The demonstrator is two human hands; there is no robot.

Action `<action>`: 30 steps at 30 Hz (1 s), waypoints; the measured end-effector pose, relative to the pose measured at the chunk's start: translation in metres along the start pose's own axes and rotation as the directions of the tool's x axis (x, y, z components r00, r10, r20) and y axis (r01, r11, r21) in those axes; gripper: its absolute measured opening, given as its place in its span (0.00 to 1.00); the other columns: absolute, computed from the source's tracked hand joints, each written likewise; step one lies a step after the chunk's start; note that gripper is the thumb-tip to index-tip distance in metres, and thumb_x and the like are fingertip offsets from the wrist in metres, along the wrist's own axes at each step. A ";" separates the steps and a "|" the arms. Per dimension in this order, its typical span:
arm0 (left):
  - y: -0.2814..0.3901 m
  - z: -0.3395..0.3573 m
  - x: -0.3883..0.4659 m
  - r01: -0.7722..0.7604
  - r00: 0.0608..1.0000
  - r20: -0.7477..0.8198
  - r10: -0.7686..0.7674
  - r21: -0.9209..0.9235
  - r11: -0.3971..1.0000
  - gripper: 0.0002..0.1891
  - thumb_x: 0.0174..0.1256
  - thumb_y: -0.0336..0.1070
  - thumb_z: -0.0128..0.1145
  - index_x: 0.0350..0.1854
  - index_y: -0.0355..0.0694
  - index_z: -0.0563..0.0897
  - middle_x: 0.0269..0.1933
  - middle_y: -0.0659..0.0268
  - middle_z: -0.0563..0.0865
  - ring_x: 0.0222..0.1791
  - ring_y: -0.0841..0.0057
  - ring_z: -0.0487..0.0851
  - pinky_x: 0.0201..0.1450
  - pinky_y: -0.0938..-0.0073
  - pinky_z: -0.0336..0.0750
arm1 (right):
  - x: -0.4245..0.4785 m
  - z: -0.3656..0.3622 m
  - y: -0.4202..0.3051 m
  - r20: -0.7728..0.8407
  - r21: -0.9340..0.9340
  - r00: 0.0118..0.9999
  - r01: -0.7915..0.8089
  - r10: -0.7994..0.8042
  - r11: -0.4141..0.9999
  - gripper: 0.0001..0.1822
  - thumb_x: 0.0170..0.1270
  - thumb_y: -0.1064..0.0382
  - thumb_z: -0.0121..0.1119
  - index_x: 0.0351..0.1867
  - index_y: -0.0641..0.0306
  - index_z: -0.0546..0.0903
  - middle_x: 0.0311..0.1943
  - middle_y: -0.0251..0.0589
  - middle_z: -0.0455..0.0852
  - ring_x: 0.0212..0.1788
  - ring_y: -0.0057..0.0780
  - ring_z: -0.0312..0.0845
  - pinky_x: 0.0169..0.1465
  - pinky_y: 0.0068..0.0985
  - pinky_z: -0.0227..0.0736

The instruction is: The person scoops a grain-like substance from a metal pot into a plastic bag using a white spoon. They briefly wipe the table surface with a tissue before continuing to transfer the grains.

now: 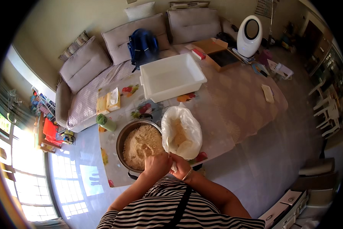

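Both my hands meet at the near edge of a translucent white plastic bag [195, 126] that stands open with some pale flour-like powder [179, 134] inside. My left hand [157, 164] is curled by the pot's near rim, its fingers closed at a thin white strip of the bag. Against it, my right hand [181, 166] grips the bag, and a white crumpled bit shows under its fingers. The fingertips are partly hidden. To the left, a round metal pot [120, 137] with black handles holds a heap of beige, crumbly flour-like powder [141, 140].
Beyond the bag lies a white plastic tub [171, 75]. A green bottle [106, 122] and tissue packs [108, 101] sit left. Farther right are an open cardboard box [221, 57], a white bladeless fan [249, 37] and a phone-like object [267, 93]. A blue backpack [143, 47] rests on the sofa [87, 94].
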State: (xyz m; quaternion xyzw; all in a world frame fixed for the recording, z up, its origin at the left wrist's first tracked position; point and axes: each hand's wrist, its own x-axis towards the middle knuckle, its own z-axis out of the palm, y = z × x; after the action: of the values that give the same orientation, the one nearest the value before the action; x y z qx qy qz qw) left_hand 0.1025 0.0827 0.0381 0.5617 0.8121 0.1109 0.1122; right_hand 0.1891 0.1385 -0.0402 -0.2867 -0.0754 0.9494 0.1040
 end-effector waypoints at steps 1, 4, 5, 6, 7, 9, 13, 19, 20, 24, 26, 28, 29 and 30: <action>-0.004 -0.002 -0.006 0.043 0.999 0.003 -0.043 -0.058 0.997 0.14 0.55 0.45 0.50 0.20 0.39 0.76 0.21 0.58 0.81 0.23 0.61 0.80 0.26 0.63 0.73 | 0.002 -0.002 0.001 0.054 -0.061 0.998 -0.012 0.016 0.998 0.11 0.64 0.53 0.46 0.29 0.54 0.74 0.19 0.28 0.73 0.18 0.17 0.67 0.19 0.16 0.58; -0.029 -0.003 -0.031 0.209 0.978 0.058 -0.201 -0.294 0.933 0.13 0.55 0.44 0.53 0.23 0.38 0.78 0.19 0.61 0.80 0.22 0.70 0.79 0.25 0.69 0.71 | 0.009 -0.005 0.008 0.135 -0.308 0.985 -0.063 0.109 0.949 0.10 0.64 0.56 0.47 0.32 0.57 0.76 0.21 0.28 0.75 0.20 0.16 0.68 0.20 0.15 0.60; -0.041 0.002 -0.041 0.284 0.959 0.111 -0.262 -0.407 0.868 0.13 0.55 0.43 0.54 0.24 0.37 0.79 0.19 0.63 0.80 0.21 0.74 0.78 0.25 0.72 0.70 | 0.012 -0.002 0.012 0.105 -0.428 0.983 -0.093 0.152 0.899 0.11 0.64 0.55 0.48 0.31 0.58 0.76 0.21 0.28 0.75 0.19 0.15 0.68 0.19 0.14 0.60; -0.051 0.007 -0.051 0.356 0.934 0.166 -0.317 -0.512 0.782 0.13 0.55 0.43 0.55 0.25 0.37 0.80 0.18 0.64 0.80 0.20 0.78 0.77 0.24 0.75 0.69 | 0.015 0.001 0.017 0.072 -0.543 0.979 -0.124 0.193 0.831 0.11 0.64 0.55 0.48 0.31 0.59 0.76 0.21 0.28 0.75 0.18 0.15 0.67 0.19 0.13 0.59; -0.059 0.011 -0.060 0.412 0.910 0.232 -0.343 -0.582 0.701 0.13 0.56 0.43 0.55 0.26 0.36 0.80 0.18 0.66 0.79 0.20 0.80 0.76 0.24 0.77 0.69 | 0.018 0.003 0.021 0.028 -0.612 0.974 -0.162 0.226 0.774 0.11 0.63 0.55 0.49 0.31 0.59 0.76 0.20 0.28 0.75 0.17 0.14 0.67 0.18 0.13 0.59; -0.073 0.022 -0.079 0.513 0.855 0.364 -0.369 -0.690 0.510 0.14 0.57 0.44 0.55 0.28 0.35 0.81 0.18 0.70 0.78 0.20 0.85 0.73 0.24 0.82 0.67 | 0.025 0.004 0.032 -0.063 -0.731 0.958 -0.236 0.281 0.640 0.12 0.63 0.54 0.50 0.30 0.60 0.77 0.20 0.28 0.75 0.16 0.14 0.66 0.17 0.12 0.58; -0.086 0.049 -0.095 0.532 0.824 0.430 -0.370 -0.812 0.241 0.13 0.59 0.43 0.53 0.25 0.38 0.80 0.19 0.73 0.77 0.18 0.88 0.70 0.19 0.86 0.61 | 0.050 -0.019 0.054 -0.071 -0.772 0.957 -0.232 0.283 0.592 0.12 0.61 0.54 0.53 0.28 0.61 0.78 0.17 0.28 0.74 0.15 0.14 0.66 0.16 0.14 0.57; -0.102 0.070 -0.071 0.560 0.762 0.502 -0.410 -0.828 0.025 0.15 0.59 0.42 0.52 0.18 0.37 0.76 0.16 0.72 0.73 0.16 0.86 0.67 0.19 0.84 0.60 | 0.076 -0.005 0.041 -0.152 -0.817 0.964 -0.248 0.220 0.521 0.13 0.60 0.54 0.53 0.26 0.61 0.78 0.17 0.30 0.74 0.15 0.17 0.65 0.17 0.17 0.59; -0.102 0.069 -0.067 0.546 0.761 0.495 -0.420 -0.838 0.002 0.15 0.59 0.42 0.52 0.18 0.37 0.76 0.17 0.72 0.73 0.16 0.86 0.67 0.19 0.84 0.60 | 0.074 0.000 0.041 -0.176 -0.782 0.969 -0.245 0.174 0.573 0.13 0.60 0.55 0.53 0.26 0.62 0.78 0.17 0.30 0.74 0.15 0.17 0.65 0.17 0.17 0.59; -0.101 0.064 -0.066 0.498 0.775 0.455 -0.439 -0.867 -0.020 0.13 0.59 0.41 0.52 0.21 0.38 0.76 0.19 0.71 0.74 0.17 0.86 0.68 0.19 0.85 0.59 | 0.080 -0.004 0.047 -0.092 -0.863 0.992 -0.120 0.081 0.490 0.12 0.61 0.56 0.52 0.27 0.62 0.78 0.17 0.30 0.73 0.15 0.16 0.64 0.18 0.18 0.61; -0.099 0.057 -0.071 0.487 0.777 0.443 -0.448 -0.873 -0.019 0.13 0.60 0.40 0.52 0.21 0.38 0.75 0.19 0.71 0.74 0.18 0.86 0.68 0.19 0.85 0.59 | 0.076 0.002 0.047 -0.058 -0.884 0.993 -0.101 0.107 0.457 0.12 0.61 0.56 0.52 0.27 0.63 0.78 0.17 0.30 0.73 0.15 0.16 0.63 0.19 0.19 0.62; -0.094 0.049 -0.075 0.495 0.775 0.440 -0.454 -0.869 0.004 0.13 0.60 0.40 0.52 0.20 0.38 0.75 0.18 0.72 0.73 0.18 0.86 0.68 0.20 0.84 0.60 | 0.078 -0.006 0.052 0.011 -0.921 0.999 -0.011 0.053 0.390 0.13 0.61 0.56 0.52 0.27 0.63 0.78 0.17 0.30 0.73 0.15 0.16 0.63 0.19 0.18 0.62; -0.094 0.051 -0.076 0.490 0.778 0.434 -0.455 -0.872 0.006 0.13 0.60 0.39 0.51 0.21 0.38 0.75 0.18 0.72 0.74 0.18 0.86 0.68 0.20 0.84 0.60 | 0.079 -0.009 0.054 0.046 -0.935 0.999 0.034 0.028 0.354 0.13 0.62 0.56 0.52 0.27 0.63 0.78 0.17 0.29 0.73 0.15 0.16 0.63 0.19 0.18 0.63; -0.095 0.054 -0.080 0.484 0.779 0.427 -0.459 -0.875 0.008 0.13 0.60 0.39 0.51 0.21 0.38 0.75 0.18 0.71 0.74 0.18 0.86 0.68 0.21 0.84 0.61 | 0.075 -0.003 0.054 0.033 -0.922 0.999 0.013 0.043 0.388 0.13 0.62 0.56 0.51 0.27 0.64 0.78 0.17 0.29 0.73 0.15 0.16 0.63 0.19 0.18 0.63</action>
State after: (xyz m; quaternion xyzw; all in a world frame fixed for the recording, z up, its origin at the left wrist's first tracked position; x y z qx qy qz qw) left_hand 0.0618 -0.0225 -0.0374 0.0604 0.6929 0.5404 0.4735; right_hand 0.1215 0.1045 -0.0933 -0.2727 -0.5880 0.7570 -0.0824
